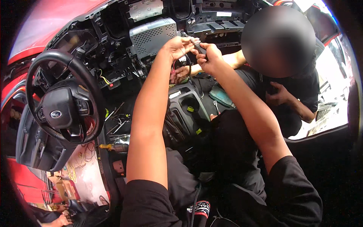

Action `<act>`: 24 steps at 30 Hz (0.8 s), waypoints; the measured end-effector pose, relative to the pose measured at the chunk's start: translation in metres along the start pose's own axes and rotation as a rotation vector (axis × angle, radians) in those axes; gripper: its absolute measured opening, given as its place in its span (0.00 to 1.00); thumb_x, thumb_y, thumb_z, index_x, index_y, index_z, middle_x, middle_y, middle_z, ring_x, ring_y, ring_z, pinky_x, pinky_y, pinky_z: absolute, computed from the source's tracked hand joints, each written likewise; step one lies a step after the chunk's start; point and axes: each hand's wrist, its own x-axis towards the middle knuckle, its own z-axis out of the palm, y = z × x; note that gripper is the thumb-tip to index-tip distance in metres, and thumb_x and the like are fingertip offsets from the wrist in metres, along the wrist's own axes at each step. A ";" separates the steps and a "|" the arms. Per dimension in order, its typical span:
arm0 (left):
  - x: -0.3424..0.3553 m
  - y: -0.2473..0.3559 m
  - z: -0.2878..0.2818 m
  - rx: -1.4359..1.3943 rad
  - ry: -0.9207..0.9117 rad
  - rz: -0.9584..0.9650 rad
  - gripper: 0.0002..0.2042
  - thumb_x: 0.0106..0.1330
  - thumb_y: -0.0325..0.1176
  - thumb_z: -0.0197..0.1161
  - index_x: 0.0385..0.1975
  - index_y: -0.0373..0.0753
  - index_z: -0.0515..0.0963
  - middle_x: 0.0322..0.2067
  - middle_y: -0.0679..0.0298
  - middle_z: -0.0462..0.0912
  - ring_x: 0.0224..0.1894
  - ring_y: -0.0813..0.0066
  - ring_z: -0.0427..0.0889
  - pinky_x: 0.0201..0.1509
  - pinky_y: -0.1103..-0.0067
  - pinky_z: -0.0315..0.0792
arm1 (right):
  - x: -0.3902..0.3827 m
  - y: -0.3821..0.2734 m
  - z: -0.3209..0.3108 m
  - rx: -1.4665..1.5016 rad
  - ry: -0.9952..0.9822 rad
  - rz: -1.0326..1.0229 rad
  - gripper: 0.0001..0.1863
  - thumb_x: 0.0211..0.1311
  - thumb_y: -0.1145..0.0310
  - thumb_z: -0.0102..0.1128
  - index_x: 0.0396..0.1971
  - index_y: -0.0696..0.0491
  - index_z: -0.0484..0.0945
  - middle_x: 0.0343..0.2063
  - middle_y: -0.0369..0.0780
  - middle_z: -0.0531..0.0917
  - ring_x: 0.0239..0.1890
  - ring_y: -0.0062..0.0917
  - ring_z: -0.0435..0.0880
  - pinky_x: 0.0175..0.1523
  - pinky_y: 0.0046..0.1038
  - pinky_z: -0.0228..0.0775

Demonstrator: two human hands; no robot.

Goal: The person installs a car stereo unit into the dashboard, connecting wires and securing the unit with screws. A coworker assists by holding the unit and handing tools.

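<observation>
Both hands, left hand (177, 45) and right hand (208, 56), grasp one tool (197, 44) at 12 o'clock; it may slip onto the co-worker's hand (181, 72) just below.

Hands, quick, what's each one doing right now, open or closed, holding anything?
Left hand: fingers curled, touching the tip end of the dark tool; a firm grip cannot be told.
Right hand: closed around the tool's handle.

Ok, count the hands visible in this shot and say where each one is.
4. The left hand and right hand grip a dark tool at the stripped dashboard. A co-worker's hand reaches in just below them; the co-worker's other hand rests by their torso. Others may be hidden.
</observation>
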 end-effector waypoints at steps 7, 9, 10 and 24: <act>-0.028 -0.011 0.032 0.069 -0.235 -0.173 0.14 0.72 0.32 0.50 0.53 0.34 0.70 0.43 0.58 0.79 0.45 0.64 0.81 0.56 0.62 0.73 | 0.002 -0.014 -0.011 -0.114 0.112 -0.092 0.16 0.68 0.53 0.40 0.29 0.51 0.68 0.15 0.36 0.70 0.08 0.15 0.58 0.10 0.19 0.45; -0.026 -0.018 -0.010 0.042 -0.454 -0.049 0.14 0.73 0.34 0.50 0.54 0.38 0.68 0.38 0.59 0.79 0.40 0.63 0.83 0.53 0.61 0.75 | 0.005 0.001 0.011 -0.261 0.066 -0.125 0.20 0.65 0.44 0.46 0.29 0.48 0.69 0.13 0.33 0.67 0.08 0.15 0.61 0.10 0.20 0.47; -0.024 -0.031 0.023 0.179 -0.219 -0.047 0.13 0.72 0.35 0.53 0.51 0.38 0.69 0.34 0.61 0.78 0.38 0.63 0.84 0.50 0.62 0.77 | 0.003 -0.007 -0.002 -0.400 0.231 -0.224 0.21 0.64 0.43 0.48 0.28 0.47 0.72 0.12 0.32 0.66 0.08 0.15 0.61 0.10 0.20 0.47; -0.006 0.008 -0.046 0.550 0.272 -0.243 0.11 0.56 0.39 0.71 0.32 0.41 0.80 0.25 0.66 0.83 0.25 0.72 0.82 0.33 0.77 0.80 | -0.038 0.049 0.048 -1.698 -0.072 -1.148 0.28 0.54 0.70 0.59 0.56 0.55 0.64 0.37 0.55 0.82 0.44 0.52 0.81 0.47 0.45 0.73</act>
